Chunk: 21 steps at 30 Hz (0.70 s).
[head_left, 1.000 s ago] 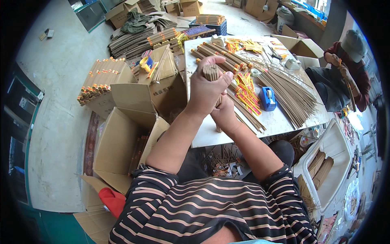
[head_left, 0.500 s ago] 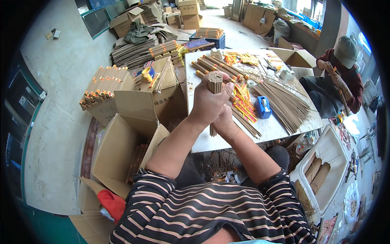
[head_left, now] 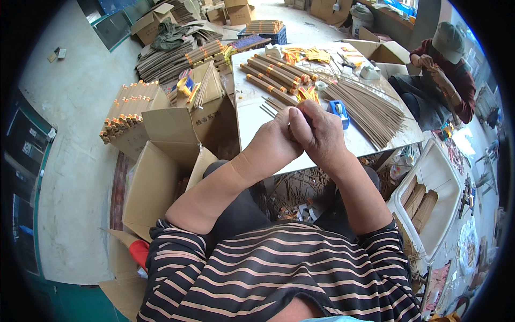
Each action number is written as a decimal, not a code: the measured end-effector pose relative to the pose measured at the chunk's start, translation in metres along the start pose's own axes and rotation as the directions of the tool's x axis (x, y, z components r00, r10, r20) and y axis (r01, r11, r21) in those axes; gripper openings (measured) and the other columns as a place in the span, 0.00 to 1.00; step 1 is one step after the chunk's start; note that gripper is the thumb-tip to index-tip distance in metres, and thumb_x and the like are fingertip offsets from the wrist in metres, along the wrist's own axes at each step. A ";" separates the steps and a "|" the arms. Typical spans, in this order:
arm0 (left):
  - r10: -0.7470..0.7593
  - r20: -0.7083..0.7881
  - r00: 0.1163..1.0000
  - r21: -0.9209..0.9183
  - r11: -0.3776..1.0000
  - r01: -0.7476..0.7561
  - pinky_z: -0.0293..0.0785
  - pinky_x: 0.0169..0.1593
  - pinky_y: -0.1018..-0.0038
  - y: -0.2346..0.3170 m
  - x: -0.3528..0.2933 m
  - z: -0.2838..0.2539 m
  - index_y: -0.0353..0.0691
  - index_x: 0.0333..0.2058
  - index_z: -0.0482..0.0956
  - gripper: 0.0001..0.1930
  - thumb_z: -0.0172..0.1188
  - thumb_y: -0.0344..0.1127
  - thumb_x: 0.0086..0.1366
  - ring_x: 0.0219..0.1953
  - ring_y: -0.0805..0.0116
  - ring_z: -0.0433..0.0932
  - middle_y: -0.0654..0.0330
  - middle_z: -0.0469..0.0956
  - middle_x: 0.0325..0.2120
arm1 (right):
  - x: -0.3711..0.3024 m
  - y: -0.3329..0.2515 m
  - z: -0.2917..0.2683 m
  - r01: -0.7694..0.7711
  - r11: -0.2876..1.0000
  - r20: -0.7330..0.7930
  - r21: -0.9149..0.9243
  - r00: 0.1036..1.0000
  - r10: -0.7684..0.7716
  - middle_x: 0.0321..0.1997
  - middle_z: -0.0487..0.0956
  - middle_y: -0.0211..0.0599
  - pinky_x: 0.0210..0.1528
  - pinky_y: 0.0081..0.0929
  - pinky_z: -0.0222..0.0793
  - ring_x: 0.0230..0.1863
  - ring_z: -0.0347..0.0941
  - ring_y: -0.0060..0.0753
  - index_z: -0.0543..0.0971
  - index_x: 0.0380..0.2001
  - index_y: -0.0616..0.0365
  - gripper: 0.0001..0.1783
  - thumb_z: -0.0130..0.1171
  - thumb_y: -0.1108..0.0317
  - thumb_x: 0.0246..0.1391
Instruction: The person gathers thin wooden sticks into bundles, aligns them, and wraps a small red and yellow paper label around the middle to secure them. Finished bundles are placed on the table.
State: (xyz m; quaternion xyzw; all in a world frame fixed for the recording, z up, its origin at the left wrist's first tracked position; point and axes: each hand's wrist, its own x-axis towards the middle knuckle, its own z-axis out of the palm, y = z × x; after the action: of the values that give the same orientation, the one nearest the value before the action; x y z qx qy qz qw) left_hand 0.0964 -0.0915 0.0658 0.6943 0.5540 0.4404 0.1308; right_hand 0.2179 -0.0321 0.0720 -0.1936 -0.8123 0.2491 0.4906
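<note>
Both hands meet over the near edge of the white table (head_left: 249,121). My left hand (head_left: 271,145) is closed around a bundle of brown incense sticks, which the fingers now almost wholly hide. My right hand (head_left: 324,131) is closed against it, thumbs side by side, fingers curled over the same spot. Some thin brown sticks (head_left: 272,107) show just beyond my left knuckles; whether they belong to the bundle or lie on the table, I cannot tell. Past my hands lie red-and-yellow paper labels (head_left: 307,94), a blue tape dispenser (head_left: 339,111) and finished bundles with orange bands (head_left: 273,72).
Loose sticks (head_left: 370,110) fan across the table's right side. Open cardboard boxes (head_left: 155,182) stand at my left, one near stacked bundles (head_left: 131,107). A white tub (head_left: 429,196) holds brown pieces at my right. Beyond it a co-worker (head_left: 442,75) sits handling sticks.
Before, the bundle stood upright in my left fist with its top showing. Now my right hand has come up beside the left, and the hands cover the bundle. My view has shifted slightly.
</note>
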 end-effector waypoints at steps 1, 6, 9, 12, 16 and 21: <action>-0.066 0.024 0.998 -0.026 0.997 0.067 0.74 0.37 0.67 0.002 -0.002 0.001 0.34 0.42 0.68 0.18 0.59 0.33 0.54 0.34 0.49 0.77 0.45 0.76 0.29 | -0.004 0.003 0.000 -0.044 0.999 0.006 -0.023 0.999 0.044 0.23 0.75 0.44 0.27 0.32 0.70 0.23 0.74 0.44 0.75 0.27 0.58 0.14 0.53 0.58 0.54; -0.332 0.010 0.943 -0.435 0.848 0.303 0.61 0.18 0.83 0.026 0.005 -0.014 0.35 0.37 0.69 0.09 0.57 0.26 0.57 0.14 0.82 0.64 0.67 0.68 0.16 | -0.005 0.009 -0.022 -0.279 0.805 0.140 0.523 0.960 0.241 0.36 0.75 0.38 0.41 0.25 0.67 0.39 0.71 0.27 0.70 0.43 0.62 0.15 0.52 0.63 0.56; -0.232 0.040 0.972 -0.798 0.578 0.171 0.59 0.15 0.82 0.026 0.014 -0.019 0.35 0.34 0.68 0.08 0.57 0.24 0.56 0.11 0.79 0.63 0.65 0.66 0.13 | -0.020 0.017 -0.007 -0.378 0.561 0.399 0.736 0.913 0.091 0.45 0.70 0.35 0.53 0.27 0.60 0.49 0.65 0.27 0.65 0.50 0.63 0.29 0.62 0.68 0.45; -0.194 0.060 0.979 -0.908 0.398 0.134 0.62 0.16 0.80 0.020 0.015 -0.005 0.36 0.33 0.68 0.08 0.57 0.24 0.56 0.11 0.77 0.65 0.63 0.65 0.12 | -0.031 0.008 0.005 -0.589 0.672 0.620 0.449 0.747 0.241 0.39 0.75 0.37 0.46 0.28 0.66 0.43 0.72 0.32 0.68 0.44 0.63 0.23 0.61 0.70 0.44; -0.373 -0.037 0.927 -0.859 0.486 0.161 0.65 0.17 0.80 0.013 0.019 0.007 0.35 0.31 0.68 0.06 0.56 0.23 0.55 0.11 0.76 0.65 0.64 0.66 0.13 | -0.046 0.020 0.035 -0.578 0.742 0.430 0.341 0.798 0.424 0.28 0.77 0.44 0.38 0.31 0.70 0.34 0.76 0.43 0.69 0.39 0.61 0.17 0.59 0.70 0.44; -0.272 -0.054 0.961 -0.809 0.576 0.118 0.64 0.16 0.81 0.017 0.019 0.006 0.32 0.34 0.68 0.09 0.57 0.24 0.56 0.12 0.78 0.65 0.63 0.66 0.13 | -0.050 0.020 0.041 -0.342 0.888 0.192 0.309 0.936 0.294 0.27 0.76 0.48 0.36 0.32 0.70 0.32 0.75 0.48 0.68 0.37 0.59 0.15 0.58 0.72 0.44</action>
State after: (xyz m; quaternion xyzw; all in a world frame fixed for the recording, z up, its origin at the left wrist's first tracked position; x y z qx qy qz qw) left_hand 0.1118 -0.0790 0.0827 0.4555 0.3805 0.6823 0.4268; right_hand 0.2048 -0.0528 0.0085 -0.2193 -0.7470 0.4744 0.4109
